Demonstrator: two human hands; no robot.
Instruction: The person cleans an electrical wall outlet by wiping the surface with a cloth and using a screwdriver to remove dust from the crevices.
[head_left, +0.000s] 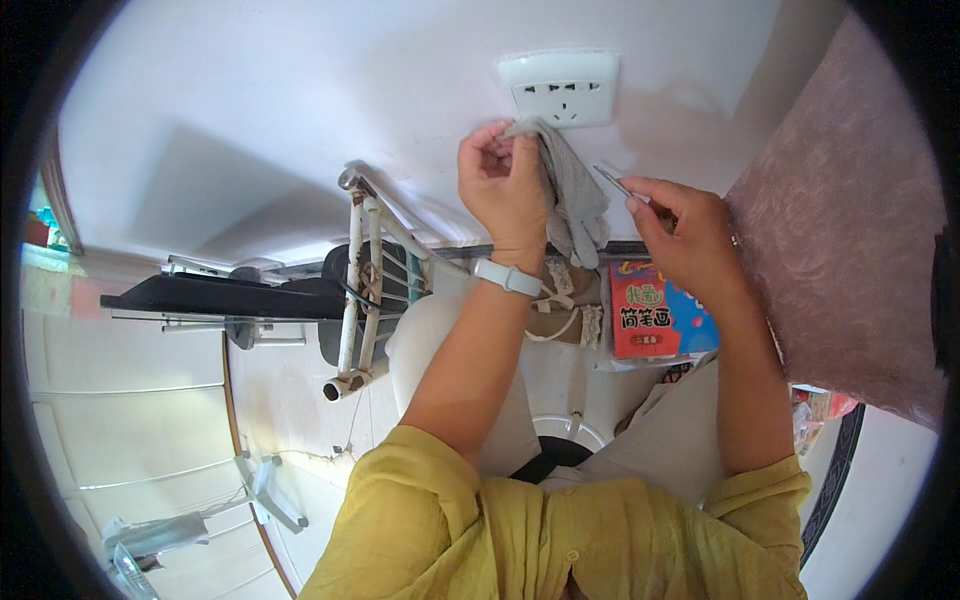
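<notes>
Just below a white wall socket plate (562, 90), my left hand (504, 191) pinches a grey cloth (574, 184) between thumb and fingers. The cloth hangs down along the right side of that wrist. Its top edge overlaps the lower left part of the plate; whether it touches it, I cannot tell. My right hand (679, 236), lower and to the right, grips a slim metal tool (615, 181), perhaps a small screwdriver. The tool's thin tip points up and left towards the plate, apart from it. Its handle is hidden in the fingers.
To the left stands a rusty white metal frame (367, 285), beside a black board-like object (217, 294). Beneath my hands are sandals (559, 319) and a red and blue book (652, 315) bearing writing. A brown patterned surface (847, 240) rises close on the right.
</notes>
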